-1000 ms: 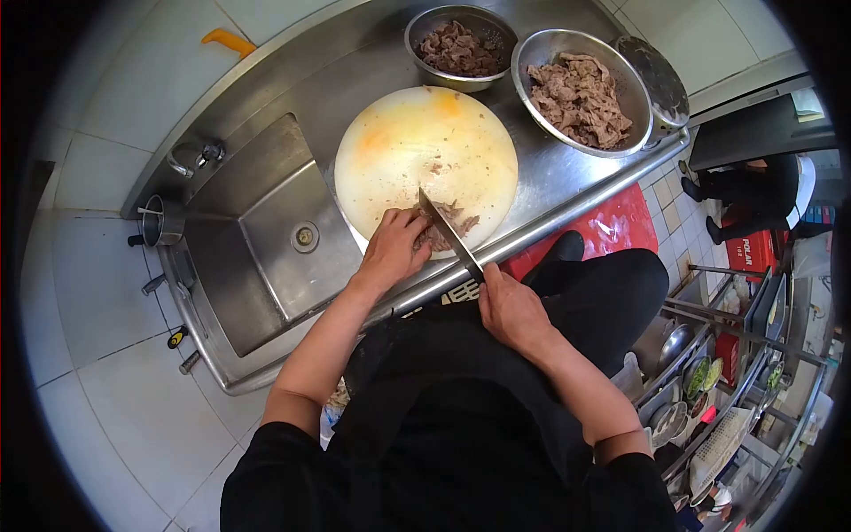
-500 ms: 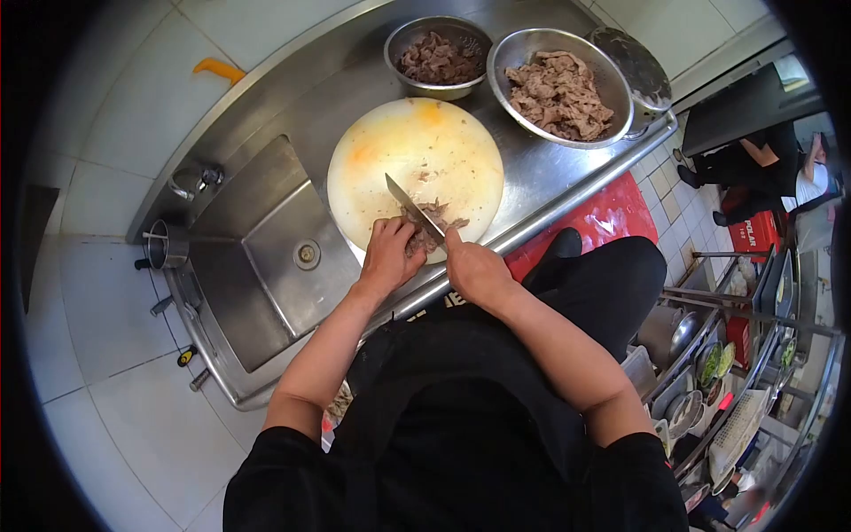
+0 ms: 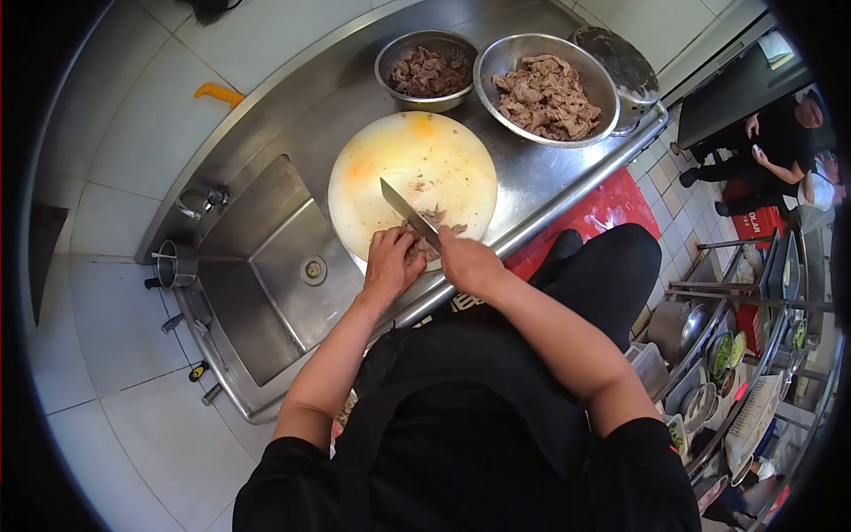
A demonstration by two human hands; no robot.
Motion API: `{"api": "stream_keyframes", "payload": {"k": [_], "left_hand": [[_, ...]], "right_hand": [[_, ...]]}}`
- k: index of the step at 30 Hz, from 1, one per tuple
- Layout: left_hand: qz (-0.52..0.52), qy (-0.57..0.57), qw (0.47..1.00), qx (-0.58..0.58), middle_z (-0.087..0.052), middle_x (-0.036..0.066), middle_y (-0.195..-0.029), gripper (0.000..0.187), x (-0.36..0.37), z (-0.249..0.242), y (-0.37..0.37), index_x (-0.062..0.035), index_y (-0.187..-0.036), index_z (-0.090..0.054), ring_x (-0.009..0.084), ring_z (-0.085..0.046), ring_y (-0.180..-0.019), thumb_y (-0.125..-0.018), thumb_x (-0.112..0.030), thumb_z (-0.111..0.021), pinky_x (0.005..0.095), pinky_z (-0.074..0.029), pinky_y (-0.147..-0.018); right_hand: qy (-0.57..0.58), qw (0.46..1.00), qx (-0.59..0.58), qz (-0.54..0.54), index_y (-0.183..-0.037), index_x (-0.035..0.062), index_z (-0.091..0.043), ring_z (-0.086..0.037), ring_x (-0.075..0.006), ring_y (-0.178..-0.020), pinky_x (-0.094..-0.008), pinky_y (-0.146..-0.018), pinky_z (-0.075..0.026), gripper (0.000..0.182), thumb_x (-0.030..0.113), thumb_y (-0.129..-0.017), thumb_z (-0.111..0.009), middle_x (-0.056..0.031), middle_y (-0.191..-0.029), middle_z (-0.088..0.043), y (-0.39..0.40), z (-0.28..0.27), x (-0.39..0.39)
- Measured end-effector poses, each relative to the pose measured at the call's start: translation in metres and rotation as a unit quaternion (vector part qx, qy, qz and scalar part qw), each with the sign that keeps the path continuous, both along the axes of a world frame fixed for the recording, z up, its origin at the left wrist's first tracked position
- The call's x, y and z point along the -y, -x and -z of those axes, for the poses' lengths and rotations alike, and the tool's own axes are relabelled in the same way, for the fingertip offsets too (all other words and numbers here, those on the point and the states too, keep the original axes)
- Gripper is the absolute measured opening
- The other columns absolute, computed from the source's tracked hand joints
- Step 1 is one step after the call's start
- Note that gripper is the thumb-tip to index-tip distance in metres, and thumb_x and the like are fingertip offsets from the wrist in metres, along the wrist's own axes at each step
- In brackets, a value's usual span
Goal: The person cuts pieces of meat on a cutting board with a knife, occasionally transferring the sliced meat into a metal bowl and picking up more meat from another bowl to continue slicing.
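A round, stained white cutting board (image 3: 368, 151) lies on the steel counter. Cooked meat pieces (image 3: 433, 215) are gathered near its lower edge. My right hand (image 3: 470, 266) is closed around the handle of a kitchen knife (image 3: 406, 208), whose blade points up and left over the meat. Beside the blade, my left hand (image 3: 390, 266) has its fingers curled onto the meat, holding it against the board; part of that meat is hidden beneath the fingers. A few scraps lie further up the board.
Behind the board stand a steel colander (image 3: 383, 75) of darker meat and a larger steel bowl (image 3: 612, 102) of meat slices. Left of it is a sink basin (image 3: 257, 337). A red surface (image 3: 612, 213) and a loaded rack (image 3: 709, 293) are right; another person (image 3: 784, 133) is beyond.
The view has shifted a little. The knife still sits at the meat, its blade slightly moved beside my left fingers. The other person at far right shows more fully.
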State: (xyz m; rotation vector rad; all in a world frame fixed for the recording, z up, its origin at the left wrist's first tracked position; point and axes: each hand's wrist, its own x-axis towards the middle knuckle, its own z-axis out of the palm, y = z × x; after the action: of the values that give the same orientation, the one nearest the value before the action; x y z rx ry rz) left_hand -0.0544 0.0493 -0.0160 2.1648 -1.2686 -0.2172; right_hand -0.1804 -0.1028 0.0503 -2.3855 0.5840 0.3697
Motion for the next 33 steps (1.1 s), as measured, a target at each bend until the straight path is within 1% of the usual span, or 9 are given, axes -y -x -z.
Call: {"api": "stream_keyframes", "payload": {"k": [5,8,11,14,20,21,23,30,33], "left_hand": [[-0.044,-0.059,0.997,-0.025,-0.066,0.013,-0.119,0.039,-0.008,-0.016,-0.004,-0.0064,-0.119,-0.071,0.0355,-0.057,-0.115,-0.083,-0.018,-0.077,0.0449,-0.048,-0.102],[-0.104,-0.091,0.981,-0.137,-0.066,0.015,-0.123,0.040,-0.011,-0.027,-0.015,-0.0060,-0.124,-0.068,0.0368,-0.056,-0.123,-0.086,-0.017,-0.073,0.0454,-0.047,-0.106],[0.054,0.028,0.998,-0.034,-0.065,0.017,-0.126,0.038,-0.017,-0.018,-0.038,-0.0037,-0.124,-0.066,0.0366,-0.055,-0.128,-0.088,-0.014,-0.066,0.0461,-0.043,-0.112],[0.180,-0.065,0.979,-0.066,-0.064,0.017,-0.125,0.038,-0.012,-0.023,-0.055,-0.0036,-0.122,-0.066,0.0363,-0.057,-0.125,-0.086,-0.014,-0.066,0.0484,-0.043,-0.111],[-0.022,-0.199,0.979,-0.036,-0.067,0.017,-0.116,0.032,-0.012,-0.054,-0.025,-0.0034,-0.117,-0.069,0.0366,-0.060,-0.118,-0.088,-0.017,-0.069,0.0483,-0.046,-0.106],[-0.022,-0.200,0.979,-0.038,-0.067,0.017,-0.116,0.032,-0.012,-0.051,-0.021,-0.0034,-0.117,-0.069,0.0366,-0.060,-0.118,-0.088,-0.017,-0.069,0.0483,-0.046,-0.106],[-0.007,-0.033,0.997,-0.075,-0.068,0.016,-0.114,0.029,-0.014,-0.042,-0.015,-0.0026,-0.115,-0.070,0.0380,-0.061,-0.116,-0.091,-0.018,-0.071,0.0469,-0.049,-0.101],[0.014,-0.053,0.994,-0.097,-0.069,0.016,-0.115,0.024,-0.013,-0.028,-0.015,-0.0018,-0.114,-0.071,0.0380,-0.065,-0.110,-0.093,-0.013,-0.072,0.0438,-0.053,-0.095],[0.008,-0.029,0.995,-0.096,-0.070,0.017,-0.112,0.024,-0.014,-0.024,-0.015,-0.0018,-0.113,-0.072,0.0381,-0.067,-0.104,-0.091,-0.012,-0.074,0.0436,-0.055,-0.091]], "right_hand": [[0.045,0.998,0.034,0.016,-0.119,-0.0018,-0.049,-0.069,-0.0474,-0.098,-0.0557,-0.087,-0.054,0.024,0.010,-0.098,-0.048,-0.0302,-0.099,-0.071,-0.008,-0.001,0.018],[0.051,0.997,0.030,0.042,-0.119,-0.0020,-0.048,-0.069,-0.0482,-0.097,-0.0570,-0.085,-0.053,0.024,0.012,-0.099,-0.049,-0.0301,-0.097,-0.071,0.014,-0.019,0.024],[0.030,0.998,0.046,0.027,-0.120,-0.0027,-0.047,-0.069,-0.0499,-0.086,-0.0606,-0.079,-0.052,0.024,0.014,-0.102,-0.048,-0.0294,-0.087,-0.070,0.039,-0.032,0.020],[0.015,0.999,0.031,0.025,-0.116,-0.0022,-0.047,-0.069,-0.0494,-0.086,-0.0604,-0.078,-0.052,0.022,0.015,-0.103,-0.049,-0.0291,-0.087,-0.070,0.055,-0.042,0.008],[0.019,0.999,0.045,-0.004,-0.114,-0.0001,-0.048,-0.070,-0.0466,-0.084,-0.0580,-0.076,-0.055,0.019,0.015,-0.104,-0.048,-0.0257,-0.087,-0.070,0.072,-0.036,-0.009],[0.018,0.999,0.043,-0.004,-0.114,-0.0001,-0.048,-0.070,-0.0466,-0.084,-0.0580,-0.076,-0.055,0.019,0.015,-0.104,-0.048,-0.0257,-0.087,-0.070,0.072,-0.036,-0.010],[0.034,0.999,0.039,-0.002,-0.113,0.0006,-0.047,-0.069,-0.0455,-0.087,-0.0571,-0.078,-0.053,0.019,0.015,-0.102,-0.053,-0.0249,-0.090,-0.069,0.073,-0.036,-0.014],[0.051,0.998,0.010,-0.037,-0.116,0.0007,-0.051,-0.072,-0.0432,-0.084,-0.0557,-0.076,-0.057,0.019,0.014,-0.102,-0.047,-0.0245,-0.092,-0.071,0.073,-0.045,-0.019],[0.068,0.996,0.021,-0.050,-0.113,0.0007,-0.048,-0.070,-0.0428,-0.079,-0.0546,-0.071,-0.056,0.018,0.014,-0.101,-0.051,-0.0228,-0.081,-0.069,0.068,-0.034,-0.021]]}}
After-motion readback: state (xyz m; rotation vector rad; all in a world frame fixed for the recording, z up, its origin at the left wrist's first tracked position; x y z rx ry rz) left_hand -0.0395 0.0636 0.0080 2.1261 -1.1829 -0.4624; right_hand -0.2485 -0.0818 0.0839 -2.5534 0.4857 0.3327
